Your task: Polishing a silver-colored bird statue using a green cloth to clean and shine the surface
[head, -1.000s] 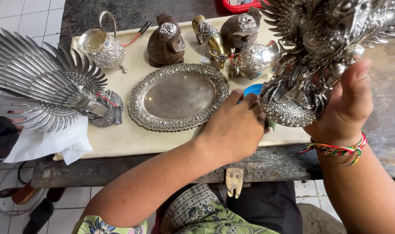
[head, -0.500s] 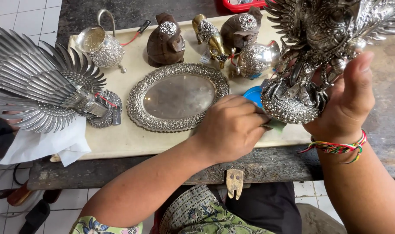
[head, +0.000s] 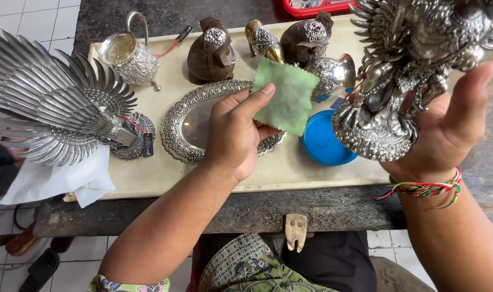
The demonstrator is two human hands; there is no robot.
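Head view. The left hand (head: 233, 138) pinches a green cloth (head: 286, 96) between thumb and fingers, raised over the oval silver tray (head: 188, 127) at the centre of the worktop (head: 149, 178). The right hand (head: 446, 130), at 3 o'clock, grips the base of an ornate silver statue (head: 403, 70), fingers closed around it. A blue lid (head: 323, 145) lies just below the statue. A winged silver ornament (head: 52, 108) sits at 9 o'clock, a silver cup (head: 128, 55) at 11 o'clock.
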